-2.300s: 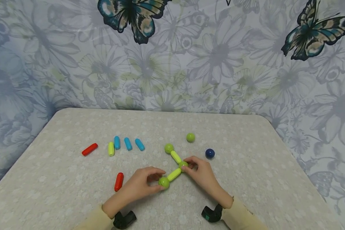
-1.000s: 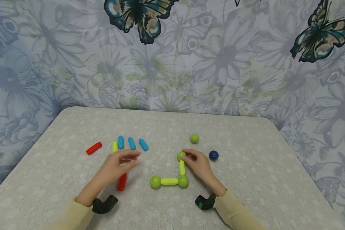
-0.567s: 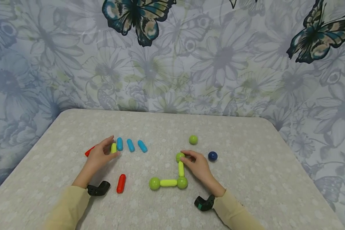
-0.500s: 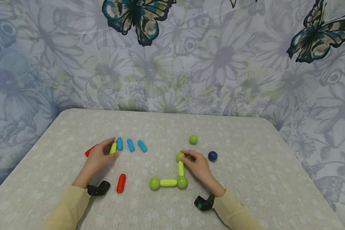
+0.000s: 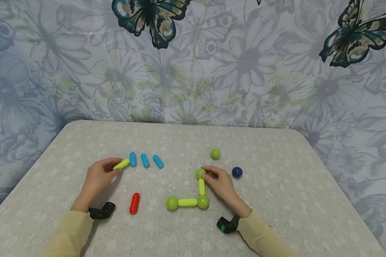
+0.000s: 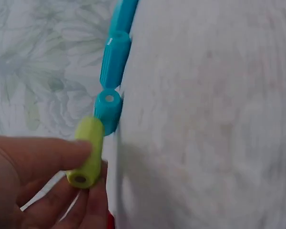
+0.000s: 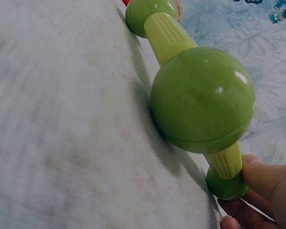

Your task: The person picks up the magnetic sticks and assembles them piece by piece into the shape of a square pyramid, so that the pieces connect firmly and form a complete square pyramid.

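Observation:
My left hand (image 5: pixel 99 176) pinches a yellow-green rod (image 5: pixel 121 164) between thumb and fingers, tilted beside the nearest blue rod. A grey disc shows in the rod's end in the left wrist view, where the thumb of my left hand (image 6: pixel 43 167) lies across it. On the table stands an L-shaped piece of green balls and yellow-green rods, its corner ball (image 5: pixel 203 202) nearest to me. My right hand (image 5: pixel 223 184) pinches the far end ball (image 5: pixel 200 174) of it. A lying rod (image 5: pixel 188 202) joins the corner to the left end ball (image 5: pixel 172 203).
Blue rods (image 5: pixel 145 161) lie in a row at the back left. A red rod (image 5: pixel 134 203) sits nearer to me, left of the L-shape. Farther right are a loose green ball (image 5: pixel 215 154) and a dark blue ball (image 5: pixel 237 172). The patterned tabletop (image 5: pixel 276 214) ends at a flowered wall.
My left hand left the green piece, moved left and took hold of the yellow-green rod, tilting it. The piece was turned into an L; my right hand shifted from its middle ball to an end ball.

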The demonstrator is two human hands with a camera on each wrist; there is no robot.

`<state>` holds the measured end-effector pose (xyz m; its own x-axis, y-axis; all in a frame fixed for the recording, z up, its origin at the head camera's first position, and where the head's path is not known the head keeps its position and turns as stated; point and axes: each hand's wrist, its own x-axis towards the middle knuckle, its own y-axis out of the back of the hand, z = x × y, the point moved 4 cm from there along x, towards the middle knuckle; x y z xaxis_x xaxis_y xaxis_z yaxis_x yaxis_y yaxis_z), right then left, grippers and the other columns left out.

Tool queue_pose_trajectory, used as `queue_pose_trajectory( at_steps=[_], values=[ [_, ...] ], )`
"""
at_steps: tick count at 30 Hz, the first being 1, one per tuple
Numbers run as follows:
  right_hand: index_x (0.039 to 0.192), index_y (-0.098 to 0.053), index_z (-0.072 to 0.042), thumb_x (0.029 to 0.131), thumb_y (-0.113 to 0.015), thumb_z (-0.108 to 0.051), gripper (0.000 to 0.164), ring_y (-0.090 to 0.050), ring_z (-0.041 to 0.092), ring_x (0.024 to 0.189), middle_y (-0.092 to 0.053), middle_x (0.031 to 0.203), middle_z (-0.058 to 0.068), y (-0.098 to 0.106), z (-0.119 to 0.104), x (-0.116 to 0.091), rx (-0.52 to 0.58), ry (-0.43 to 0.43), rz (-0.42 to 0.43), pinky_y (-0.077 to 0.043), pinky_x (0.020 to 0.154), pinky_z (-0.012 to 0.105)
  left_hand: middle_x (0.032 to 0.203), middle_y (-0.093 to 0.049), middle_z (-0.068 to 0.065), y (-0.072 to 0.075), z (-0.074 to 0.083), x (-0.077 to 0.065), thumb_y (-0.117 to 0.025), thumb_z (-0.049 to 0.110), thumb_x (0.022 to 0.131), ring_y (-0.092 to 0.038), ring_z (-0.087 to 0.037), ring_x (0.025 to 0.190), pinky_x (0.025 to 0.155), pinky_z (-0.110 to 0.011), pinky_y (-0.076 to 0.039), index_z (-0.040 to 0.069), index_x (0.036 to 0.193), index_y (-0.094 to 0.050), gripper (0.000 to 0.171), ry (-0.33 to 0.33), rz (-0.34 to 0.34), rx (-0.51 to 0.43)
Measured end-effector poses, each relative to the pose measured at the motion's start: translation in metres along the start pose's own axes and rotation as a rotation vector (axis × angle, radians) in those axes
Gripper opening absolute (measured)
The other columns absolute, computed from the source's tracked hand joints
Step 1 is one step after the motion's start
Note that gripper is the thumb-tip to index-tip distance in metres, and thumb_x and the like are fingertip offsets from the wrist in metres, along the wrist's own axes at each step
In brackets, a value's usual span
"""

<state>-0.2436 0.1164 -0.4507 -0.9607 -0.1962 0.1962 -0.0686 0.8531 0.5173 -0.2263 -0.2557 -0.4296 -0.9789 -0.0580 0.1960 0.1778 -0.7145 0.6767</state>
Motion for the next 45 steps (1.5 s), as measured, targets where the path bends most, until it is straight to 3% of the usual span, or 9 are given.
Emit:
queue_pose_trajectory(
  at_steps=[6, 13, 17, 21, 31, 35, 38, 41, 45],
  values=[
    [0.112, -0.069, -0.008, 0.087, -0.069, -0.018, 0.027, -0.052, 0.013, 0.070, -0.065, 0.097, 0.001, 0.000, -0.001, 0.001, -0.002, 0.005, -0.011, -0.043, 0.060, 0.026, 0.119, -0.058, -0.021, -0.017, 0.054, 0.001, -0.066, 0.002, 0.087, -0.056, -0.034, 0.105, 0.083, -0.038, -0.050, -0.003, 0.119, -0.062, 0.033, -0.074, -0.149, -0.173],
    [0.112, -0.069, -0.008, 0.087, -0.069, -0.019, 0.027, -0.051, 0.014, 0.070, -0.065, 0.097, 0.003, 0.001, -0.001, 0.002, 0.002, 0.016, -0.001, -0.042, 0.059, 0.025, 0.109, -0.064, -0.015, -0.072, 0.108, 0.014, -0.066, -0.004, 0.085, -0.060, -0.028, 0.099, 0.080, -0.031, -0.051, -0.002, 0.111, -0.067, 0.026, -0.240, -0.328, -0.227],
    [0.112, -0.069, -0.008, 0.087, -0.069, -0.019, 0.027, -0.052, 0.013, 0.071, -0.065, 0.100, 0.002, 0.000, -0.001, 0.002, 0.009, 0.005, -0.003, -0.043, 0.061, 0.026, 0.107, -0.065, -0.012, -0.102, 0.115, 0.020, -0.067, -0.005, 0.084, -0.060, -0.026, 0.099, 0.082, -0.034, -0.050, 0.000, 0.108, -0.069, 0.025, -0.275, -0.423, -0.210],
    [0.112, -0.069, -0.008, 0.087, -0.069, -0.019, 0.027, -0.053, 0.013, 0.072, -0.065, 0.102, 0.002, -0.003, -0.001, 0.001, 0.018, 0.003, -0.007, -0.045, 0.063, 0.027, 0.104, -0.066, -0.010, -0.118, 0.112, 0.022, -0.068, -0.006, 0.082, -0.061, -0.026, 0.097, 0.082, -0.036, -0.050, 0.001, 0.106, -0.069, 0.025, -0.274, -0.464, -0.199],
    [0.112, -0.069, -0.009, 0.087, -0.069, -0.020, 0.027, -0.054, 0.013, 0.073, -0.066, 0.101, 0.002, -0.005, -0.002, 0.000, 0.026, -0.006, -0.018, -0.045, 0.064, 0.027, 0.104, -0.066, -0.012, -0.130, 0.112, 0.021, -0.067, -0.003, 0.083, -0.062, -0.026, 0.096, 0.082, -0.037, -0.051, -0.002, 0.107, -0.069, 0.024, -0.314, -0.502, -0.265],
    [0.112, -0.069, -0.008, 0.088, -0.068, -0.020, 0.028, -0.054, 0.013, 0.073, -0.066, 0.101, 0.003, -0.004, -0.004, 0.000, 0.025, 0.003, -0.020, -0.045, 0.064, 0.028, 0.106, -0.066, -0.012, -0.129, 0.113, 0.024, -0.066, -0.001, 0.086, -0.062, -0.025, 0.097, 0.083, -0.036, -0.050, -0.002, 0.109, -0.068, 0.024, -0.285, -0.526, -0.279],
    [0.113, -0.069, -0.009, 0.087, -0.068, -0.019, 0.027, -0.053, 0.013, 0.073, -0.066, 0.101, 0.002, -0.004, -0.005, -0.001, 0.021, 0.000, -0.020, -0.045, 0.064, 0.028, 0.110, -0.063, -0.016, -0.119, 0.124, 0.036, -0.063, 0.000, 0.089, -0.060, -0.029, 0.100, 0.085, -0.037, -0.049, -0.005, 0.113, -0.064, 0.025, -0.293, -0.542, -0.289],
    [0.113, -0.069, -0.010, 0.087, -0.069, -0.019, 0.027, -0.054, 0.012, 0.073, -0.066, 0.101, 0.000, -0.002, -0.004, -0.001, 0.019, -0.004, -0.021, -0.045, 0.063, 0.028, 0.119, -0.058, -0.019, -0.118, 0.138, 0.065, -0.061, 0.001, 0.091, -0.058, -0.031, 0.105, 0.088, -0.036, -0.047, -0.006, 0.120, -0.058, 0.031, -0.332, -0.575, -0.306],
    [0.113, -0.069, -0.009, 0.087, -0.069, -0.019, 0.028, -0.054, 0.012, 0.073, -0.066, 0.101, 0.001, -0.001, -0.002, -0.001, 0.019, 0.003, -0.024, -0.045, 0.063, 0.027, 0.130, -0.051, -0.018, -0.142, 0.157, 0.101, -0.061, 0.001, 0.090, -0.052, -0.030, 0.114, 0.092, -0.032, -0.044, -0.003, 0.129, -0.052, 0.040, -0.370, -0.662, -0.325]
  ],
)
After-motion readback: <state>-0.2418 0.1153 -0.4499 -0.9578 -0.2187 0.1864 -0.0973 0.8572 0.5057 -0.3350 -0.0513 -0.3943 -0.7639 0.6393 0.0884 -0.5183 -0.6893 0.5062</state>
